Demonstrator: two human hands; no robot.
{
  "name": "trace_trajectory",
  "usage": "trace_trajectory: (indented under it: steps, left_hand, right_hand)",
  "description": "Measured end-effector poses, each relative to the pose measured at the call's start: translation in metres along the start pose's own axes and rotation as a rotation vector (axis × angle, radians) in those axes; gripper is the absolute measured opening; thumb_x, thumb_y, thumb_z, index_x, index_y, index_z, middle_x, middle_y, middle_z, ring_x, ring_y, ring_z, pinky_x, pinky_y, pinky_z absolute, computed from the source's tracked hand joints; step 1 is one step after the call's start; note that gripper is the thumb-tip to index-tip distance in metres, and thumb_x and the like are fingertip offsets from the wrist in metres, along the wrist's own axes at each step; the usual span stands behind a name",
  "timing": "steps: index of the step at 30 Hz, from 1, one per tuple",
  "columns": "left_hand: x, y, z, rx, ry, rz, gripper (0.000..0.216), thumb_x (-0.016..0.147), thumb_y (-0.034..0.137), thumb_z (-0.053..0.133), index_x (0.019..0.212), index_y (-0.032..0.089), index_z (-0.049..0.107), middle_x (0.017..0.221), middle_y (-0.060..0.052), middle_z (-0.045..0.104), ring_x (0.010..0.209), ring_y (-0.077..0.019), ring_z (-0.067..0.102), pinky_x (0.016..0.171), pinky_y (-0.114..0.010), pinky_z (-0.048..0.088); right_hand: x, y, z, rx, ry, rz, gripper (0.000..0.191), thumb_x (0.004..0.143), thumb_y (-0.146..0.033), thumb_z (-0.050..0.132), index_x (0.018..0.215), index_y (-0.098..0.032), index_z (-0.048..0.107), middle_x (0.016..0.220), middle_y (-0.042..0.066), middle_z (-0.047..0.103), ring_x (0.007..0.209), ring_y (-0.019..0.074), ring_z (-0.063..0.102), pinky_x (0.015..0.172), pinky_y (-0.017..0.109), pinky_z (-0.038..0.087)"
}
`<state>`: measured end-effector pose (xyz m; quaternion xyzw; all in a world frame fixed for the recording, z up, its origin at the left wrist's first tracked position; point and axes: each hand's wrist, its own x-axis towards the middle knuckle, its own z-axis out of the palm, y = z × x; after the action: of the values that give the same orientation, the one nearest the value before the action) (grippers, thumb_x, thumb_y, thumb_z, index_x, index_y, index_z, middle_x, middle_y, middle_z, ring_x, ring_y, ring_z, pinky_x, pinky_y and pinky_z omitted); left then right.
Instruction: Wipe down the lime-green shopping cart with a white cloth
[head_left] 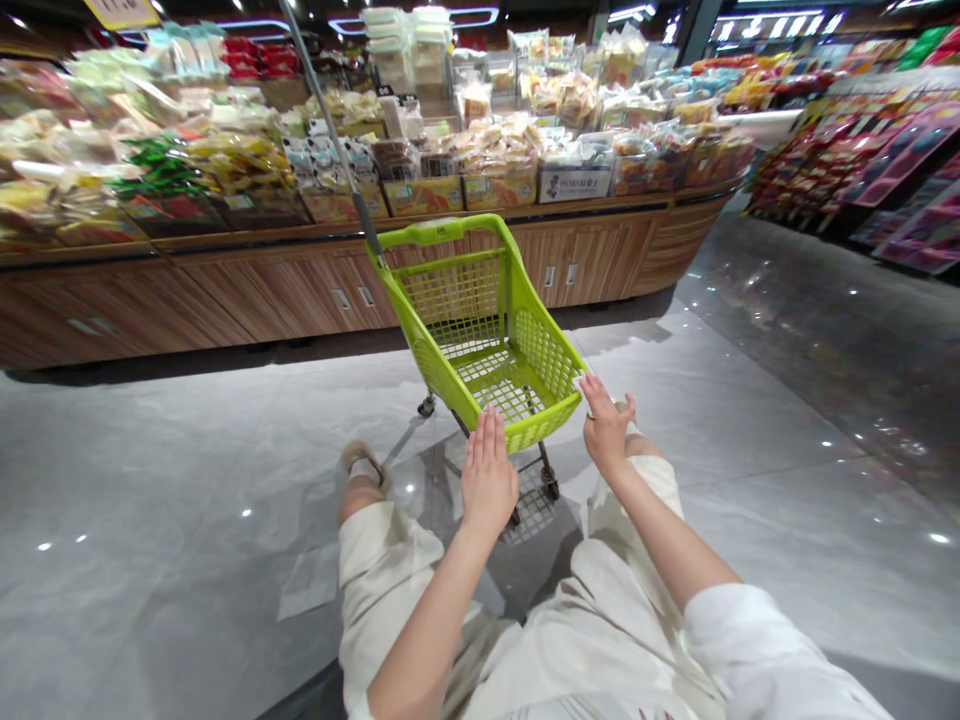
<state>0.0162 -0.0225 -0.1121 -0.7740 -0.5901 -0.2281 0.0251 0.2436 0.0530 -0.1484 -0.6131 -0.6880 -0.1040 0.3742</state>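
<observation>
Green cart (517,372) near wooden counter (255,295)

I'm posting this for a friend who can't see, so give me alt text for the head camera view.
A person's left hand and right hand are at the near end of a green shopping cart, something white by the right one. Behind it, packaged goods fill a wood-fronted display above a shiny gray floor.

2 hands (490,490) outstretched, left fingers (489,436) together.
</observation>
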Motion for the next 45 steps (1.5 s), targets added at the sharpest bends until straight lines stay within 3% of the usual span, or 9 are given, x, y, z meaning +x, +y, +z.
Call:
trace_trajectory:
  steps: [8,14,19,24,28,31,36,40,45]
  left_hand:
    - [0.0,-0.002,0.003,-0.012,0.008,-0.002,0.089,0.079,0.008,0.046,0.157,0.009,0.003,0.165,-0.017,0.017,0.153,-0.0258,0.012,0.122,-0.048,0.026]
    - [-0.004,-0.01,-0.002,0.038,-0.001,0.013,0.089,0.079,0.008,0.048,0.157,0.007,0.004,0.165,-0.016,0.015,0.153,-0.0245,0.011,0.122,-0.045,0.026]
    - [-0.002,-0.009,-0.002,0.038,0.007,0.029,0.089,0.08,0.008,0.048,0.157,0.007,0.002,0.165,-0.017,0.014,0.153,-0.0252,0.011,0.122,-0.045,0.026]
    - [-0.001,-0.002,-0.002,0.015,0.018,0.005,0.093,0.079,0.007,0.047,0.157,0.009,-0.004,0.165,-0.016,0.013,0.153,-0.0256,0.011,0.122,-0.047,0.026]
    - [-0.002,-0.001,-0.001,0.036,-0.009,-0.006,0.089,0.079,0.008,0.047,0.157,0.007,0.004,0.165,-0.017,0.013,0.153,-0.0252,0.008,0.123,-0.046,0.025]
    - [-0.003,-0.004,-0.001,0.068,-0.029,-0.008,0.085,0.08,0.009,0.047,0.156,0.005,0.011,0.164,-0.019,0.016,0.153,-0.0253,0.008,0.123,-0.046,0.025]
    - [-0.004,-0.008,-0.005,0.06,-0.02,0.01,0.09,0.077,0.008,0.048,0.156,0.006,0.007,0.165,-0.018,0.014,0.153,-0.0249,0.009,0.123,-0.046,0.025]
    - [-0.003,-0.006,-0.004,0.045,-0.008,0.012,0.09,0.078,0.008,0.048,0.157,0.007,0.004,0.165,-0.017,0.014,0.153,-0.0261,0.011,0.122,-0.046,0.026]
    - [0.0,0.001,0.0,0.033,-0.003,-0.013,0.089,0.078,0.008,0.049,0.156,0.005,0.006,0.165,-0.018,0.013,0.153,-0.0257,0.009,0.123,-0.044,0.024]
  right_hand:
    - [-0.045,-0.128,0.003,0.164,-0.145,-0.221,0.084,0.075,-0.002,0.037,0.155,-0.026,0.027,0.151,0.009,0.048,0.141,0.0201,0.043,0.12,0.051,0.004]
    - [-0.019,-0.054,-0.017,0.054,-0.224,-0.432,0.085,0.076,0.001,0.037,0.155,-0.029,0.027,0.149,0.005,0.05,0.142,0.0188,0.041,0.12,0.052,-0.002]
    - [0.008,0.02,-0.017,-0.026,-0.139,-0.274,0.084,0.073,0.001,0.039,0.151,-0.031,0.036,0.148,0.005,0.052,0.141,0.0188,0.043,0.119,0.052,0.0]
    - [-0.01,-0.02,0.007,0.065,0.043,0.03,0.08,0.072,-0.001,0.036,0.147,-0.029,0.042,0.148,0.008,0.052,0.143,0.0234,0.039,0.116,0.059,0.009]
    - [-0.043,-0.104,0.012,0.173,-0.082,-0.145,0.084,0.074,-0.002,0.036,0.154,-0.026,0.03,0.151,0.008,0.048,0.145,0.0221,0.035,0.118,0.055,0.006]
    - [-0.049,-0.13,0.001,0.186,-0.175,-0.247,0.082,0.077,-0.002,0.037,0.156,-0.024,0.025,0.152,0.009,0.046,0.147,0.0214,0.031,0.119,0.053,0.002]
    - [-0.021,-0.058,-0.016,0.091,-0.192,-0.419,0.085,0.074,0.001,0.038,0.153,-0.03,0.031,0.148,0.004,0.051,0.146,0.02,0.034,0.119,0.052,-0.001]
    - [0.003,0.013,-0.018,0.007,-0.087,-0.207,0.081,0.072,0.001,0.04,0.146,-0.031,0.043,0.145,0.003,0.055,0.144,0.0215,0.038,0.117,0.053,0.005]
    - [-0.008,-0.016,-0.007,0.003,-0.034,-0.048,0.079,0.071,0.001,0.038,0.145,-0.027,0.045,0.146,0.005,0.055,0.145,0.0227,0.036,0.115,0.056,0.008]
